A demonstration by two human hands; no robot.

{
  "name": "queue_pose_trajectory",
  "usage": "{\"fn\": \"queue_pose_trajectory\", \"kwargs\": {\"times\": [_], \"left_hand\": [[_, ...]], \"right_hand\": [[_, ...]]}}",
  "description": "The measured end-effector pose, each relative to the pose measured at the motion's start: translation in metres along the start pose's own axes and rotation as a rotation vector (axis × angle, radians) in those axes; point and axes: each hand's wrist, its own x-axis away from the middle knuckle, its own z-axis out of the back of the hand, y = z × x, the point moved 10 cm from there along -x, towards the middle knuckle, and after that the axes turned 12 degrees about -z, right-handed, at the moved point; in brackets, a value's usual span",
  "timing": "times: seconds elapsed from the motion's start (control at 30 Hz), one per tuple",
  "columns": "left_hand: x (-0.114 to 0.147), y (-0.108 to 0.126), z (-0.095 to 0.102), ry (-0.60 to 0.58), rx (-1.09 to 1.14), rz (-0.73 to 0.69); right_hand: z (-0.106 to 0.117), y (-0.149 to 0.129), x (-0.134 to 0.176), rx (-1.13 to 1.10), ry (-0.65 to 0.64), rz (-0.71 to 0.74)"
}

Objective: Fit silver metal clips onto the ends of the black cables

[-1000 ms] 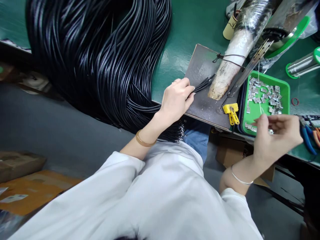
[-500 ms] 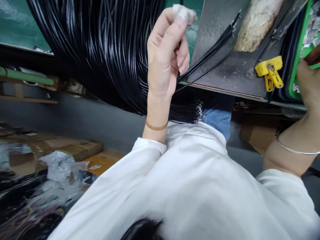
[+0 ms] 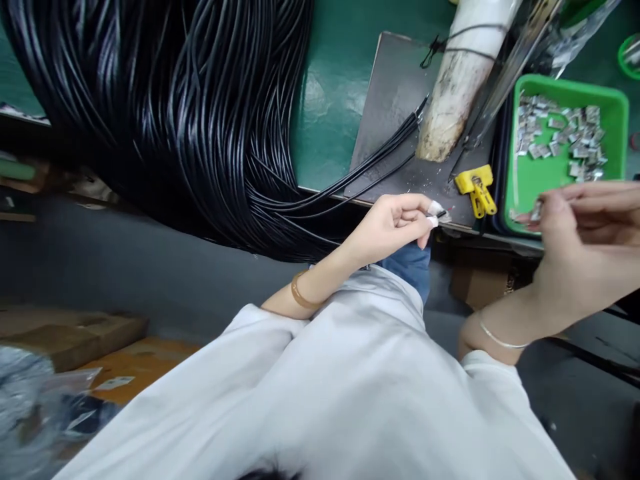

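My left hand [image 3: 387,228] is closed in a pinch on the tip of a black cable [image 3: 442,214], just past the front edge of the table. White coverings wrap its thumb and fingertip. My right hand [image 3: 585,260] pinches a small silvery metal part [image 3: 537,209] between thumb and fingers, over the near corner of a green tray [image 3: 623,143]. Several similar metal pieces [image 3: 585,137] lie in that tray. A thick bundle of black cables [image 3: 215,120] drapes over the table edge to the left of my left hand.
On a dark board [image 3: 385,87] lie a few separate cables [image 3: 385,143], a white, dirt-stained roll [image 3: 450,87] and a yellow clamp [image 3: 477,190]. A small green container [image 3: 633,53] stands at far right. Cardboard boxes [image 3: 90,333] and plastic bags are on the floor at left.
My left hand has come down and to the right from above the table, and a cable tip now shows in its pinch. The view has shifted right, bringing the tray and the metal part into sight.
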Motion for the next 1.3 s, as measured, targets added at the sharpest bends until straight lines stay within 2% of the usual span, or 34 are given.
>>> {"fn": "queue_pose_trajectory", "kwargs": {"times": [0.13, 0.2, 0.33, 0.43, 0.53, 0.67, 0.83, 0.93, 1.1, 1.3], "left_hand": [[-0.002, 0.003, 0.002, 0.008, 0.023, -0.042], [-0.002, 0.005, 0.002, 0.015, 0.015, -0.047], [-0.002, 0.009, 0.004, 0.028, -0.037, -0.061], [-0.002, 0.015, 0.010, 0.045, -0.160, -0.079], [-0.001, 0.024, 0.020, 0.083, -0.343, -0.113], [-0.002, 0.035, 0.023, 0.082, -0.440, -0.205], [-0.001, 0.033, 0.021, 0.064, -0.630, -0.170], [-0.001, 0.033, 0.019, 0.051, -0.632, -0.198], [0.000, 0.026, 0.020, 0.048, -0.642, -0.144], [0.001, 0.030, 0.015, 0.052, -0.642, -0.138]], "right_hand": [[-0.024, -0.015, 0.022, -0.303, -0.185, 0.042], [-0.035, -0.012, 0.028, -0.293, -0.218, 0.049], [-0.043, -0.008, 0.037, -0.181, -0.153, 0.097], [-0.047, -0.010, 0.042, -0.152, -0.148, 0.115], [-0.056, -0.012, 0.044, -0.163, -0.227, 0.117], [-0.067, -0.009, 0.045, -0.221, -0.356, 0.061], [-0.068, -0.006, 0.049, -0.154, -0.399, 0.044], [-0.067, -0.006, 0.052, -0.124, -0.398, 0.054], [-0.066, -0.006, 0.052, -0.159, -0.388, 0.052], [-0.068, 0.003, 0.049, -0.223, -0.412, -0.023]]}}
